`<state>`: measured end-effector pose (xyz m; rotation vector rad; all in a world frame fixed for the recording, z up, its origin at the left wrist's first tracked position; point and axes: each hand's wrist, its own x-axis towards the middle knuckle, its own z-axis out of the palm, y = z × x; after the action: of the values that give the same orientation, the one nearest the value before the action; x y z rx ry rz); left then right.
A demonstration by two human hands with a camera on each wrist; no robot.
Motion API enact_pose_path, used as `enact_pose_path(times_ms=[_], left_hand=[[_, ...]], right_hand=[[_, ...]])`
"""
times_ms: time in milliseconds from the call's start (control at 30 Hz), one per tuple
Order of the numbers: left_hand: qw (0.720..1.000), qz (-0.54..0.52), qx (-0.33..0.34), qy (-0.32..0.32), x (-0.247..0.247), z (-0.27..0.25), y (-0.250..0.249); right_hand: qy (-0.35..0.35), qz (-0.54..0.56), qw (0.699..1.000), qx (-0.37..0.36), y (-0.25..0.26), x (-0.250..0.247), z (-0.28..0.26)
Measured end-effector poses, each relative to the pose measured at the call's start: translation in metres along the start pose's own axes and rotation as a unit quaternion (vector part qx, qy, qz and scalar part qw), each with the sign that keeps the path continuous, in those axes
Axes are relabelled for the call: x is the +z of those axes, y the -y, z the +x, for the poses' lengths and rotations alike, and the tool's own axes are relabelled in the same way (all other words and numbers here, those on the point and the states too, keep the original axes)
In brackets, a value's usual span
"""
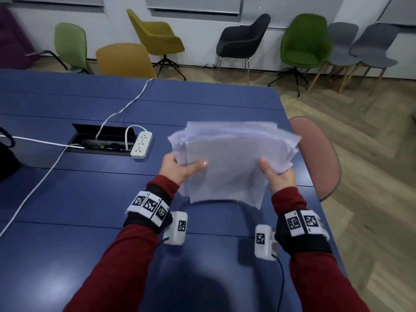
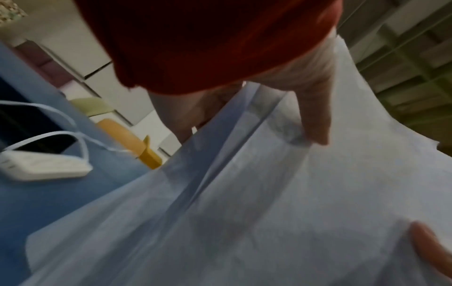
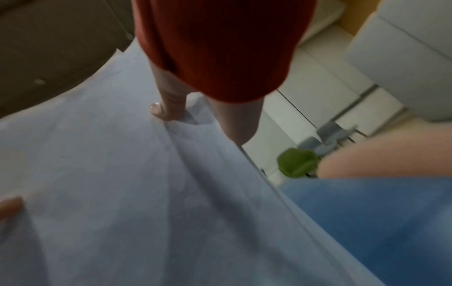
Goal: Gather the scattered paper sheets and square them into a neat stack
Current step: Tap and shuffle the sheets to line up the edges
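Observation:
A loose bundle of white paper sheets (image 1: 234, 158) hangs above the blue table (image 1: 90, 199), its edges fanned and uneven. My left hand (image 1: 191, 168) grips the bundle's left side, thumb on top and fingers hidden underneath. On the right side my right hand (image 1: 276, 174) grips it the same way. In the left wrist view the sheets (image 2: 269, 193) fill the frame, with my left thumb (image 2: 425, 243) pressing on them and my right hand (image 2: 315, 123) across. The right wrist view shows the sheets (image 3: 122, 193), my right thumb (image 3: 11, 207) and my left hand (image 3: 168, 108).
A white power strip (image 1: 141, 144) lies beside an open cable hatch (image 1: 103, 138), and white cables (image 1: 40, 176) trail across the left of the table. A pink chair (image 1: 319, 158) stands at the table's right edge. A black bag (image 1: 6, 158) sits far left. Several chairs line the wall.

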<state>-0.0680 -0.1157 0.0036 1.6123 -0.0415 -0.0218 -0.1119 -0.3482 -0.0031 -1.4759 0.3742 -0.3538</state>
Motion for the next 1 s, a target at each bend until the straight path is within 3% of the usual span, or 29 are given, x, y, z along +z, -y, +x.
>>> enact_pose_path(times_ms=[100, 167, 267, 367, 433, 567, 767, 867, 1000], left_hand=[[0.997, 0.027, -0.071, -0.017, 0.007, -0.009, 0.033], [0.995, 0.021, -0.089, -0.04, 0.012, -0.011, 0.041], [0.997, -0.004, -0.068, -0.04, 0.013, -0.008, 0.037], [0.998, -0.031, -0.031, -0.041, 0.013, -0.005, 0.018], [0.994, -0.059, -0.036, -0.084, 0.015, -0.004, 0.008], [0.969, -0.051, -0.044, -0.236, 0.032, 0.0, -0.007], [0.946, 0.023, -0.095, -0.31, 0.048, 0.0, -0.02], [0.937, -0.025, -0.086, -0.338, 0.039, 0.005, -0.016], [0.958, -0.07, -0.023, -0.277, 0.038, 0.01, -0.006]], right_hand=[[0.005, -0.018, 0.998, 0.065, -0.03, 0.004, -0.015], [-0.032, -0.011, 0.997, 0.074, -0.034, 0.01, -0.019], [-0.102, 0.039, 0.994, 0.029, -0.017, 0.021, -0.013], [-0.115, 0.088, 0.989, -0.019, 0.006, 0.036, -0.007], [-0.13, 0.082, 0.988, -0.022, 0.012, 0.043, -0.005], [-0.183, 0.044, 0.982, -0.012, 0.017, 0.047, 0.0], [-0.212, 0.023, 0.977, -0.019, 0.017, 0.052, 0.009], [-0.196, 0.066, 0.978, -0.036, 0.013, 0.048, 0.008], [-0.049, -0.014, 0.997, -0.051, 0.0, 0.037, 0.003]])
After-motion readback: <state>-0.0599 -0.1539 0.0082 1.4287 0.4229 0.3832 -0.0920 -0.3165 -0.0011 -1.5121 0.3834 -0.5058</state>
